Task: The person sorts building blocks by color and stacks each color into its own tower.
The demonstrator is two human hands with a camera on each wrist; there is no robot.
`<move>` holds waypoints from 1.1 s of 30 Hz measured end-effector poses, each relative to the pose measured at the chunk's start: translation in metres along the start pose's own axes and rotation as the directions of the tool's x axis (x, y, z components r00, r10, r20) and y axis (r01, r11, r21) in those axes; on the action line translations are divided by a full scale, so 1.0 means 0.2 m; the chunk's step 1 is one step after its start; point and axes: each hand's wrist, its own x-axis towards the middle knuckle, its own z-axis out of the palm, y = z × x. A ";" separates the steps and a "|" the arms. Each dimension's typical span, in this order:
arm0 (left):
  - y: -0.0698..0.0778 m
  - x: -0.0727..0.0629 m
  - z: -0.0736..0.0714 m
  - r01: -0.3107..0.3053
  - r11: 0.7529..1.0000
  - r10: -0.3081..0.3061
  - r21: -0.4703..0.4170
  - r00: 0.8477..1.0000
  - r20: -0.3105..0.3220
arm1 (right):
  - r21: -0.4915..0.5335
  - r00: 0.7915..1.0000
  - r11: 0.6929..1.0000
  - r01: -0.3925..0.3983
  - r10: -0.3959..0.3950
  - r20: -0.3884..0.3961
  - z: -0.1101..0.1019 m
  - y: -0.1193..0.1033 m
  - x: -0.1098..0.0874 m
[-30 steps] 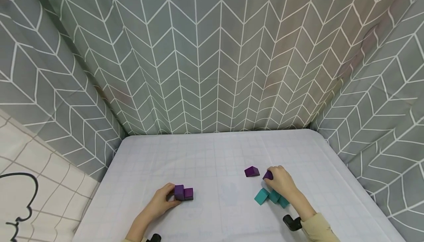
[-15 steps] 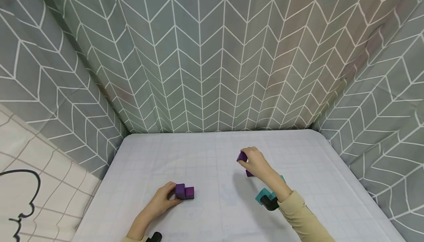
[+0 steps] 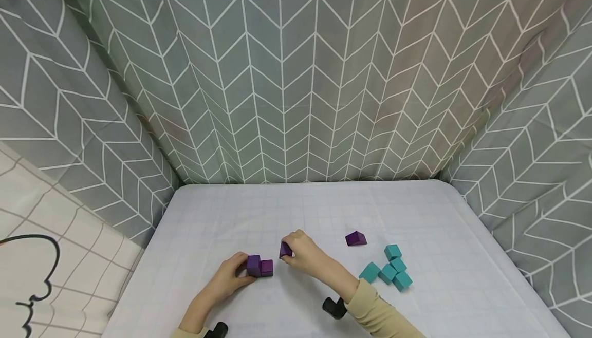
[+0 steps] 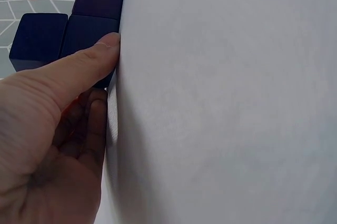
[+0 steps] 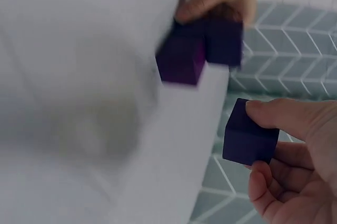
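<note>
My left hand (image 3: 227,276) pinches a lower purple cube (image 4: 87,33) on the white table, thumb on one side and fingers on the other. On top of that cube sits another purple cube (image 4: 38,37), and a third purple cube (image 4: 99,0) stands against it on the table. In the head view my right hand (image 3: 302,251) is just right of this small stack. Between its thumb and fingers it holds a purple block (image 5: 247,142), raised above the tabletop. The right wrist view shows that block apart from the stacked cubes.
A purple wedge-shaped block (image 3: 356,239) lies farther back on the right. Several teal blocks (image 3: 387,273) lie in a loose cluster to the right of my right forearm. The white table (image 3: 305,204) ends at a grey patterned curtain (image 3: 296,96).
My right hand has lifted the purple block from beside the teal blocks and carried it left, close to the stack. The left hand keeps its grip in the same place.
</note>
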 end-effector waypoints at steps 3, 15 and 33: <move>0.00 0.00 0.00 -0.019 1.000 0.019 -0.002 1.000 -0.007 | -0.002 0.999 1.000 0.024 -0.024 0.024 0.06 -0.05 0.01; -0.02 0.00 0.01 -0.055 0.998 0.054 -0.028 0.998 -0.014 | 0.011 0.998 0.999 0.052 -0.052 0.038 0.20 -0.10 0.03; -0.01 0.00 0.00 -0.100 0.995 0.100 -0.007 0.994 -0.040 | -0.011 0.996 0.996 0.089 -0.089 0.025 0.22 -0.12 0.05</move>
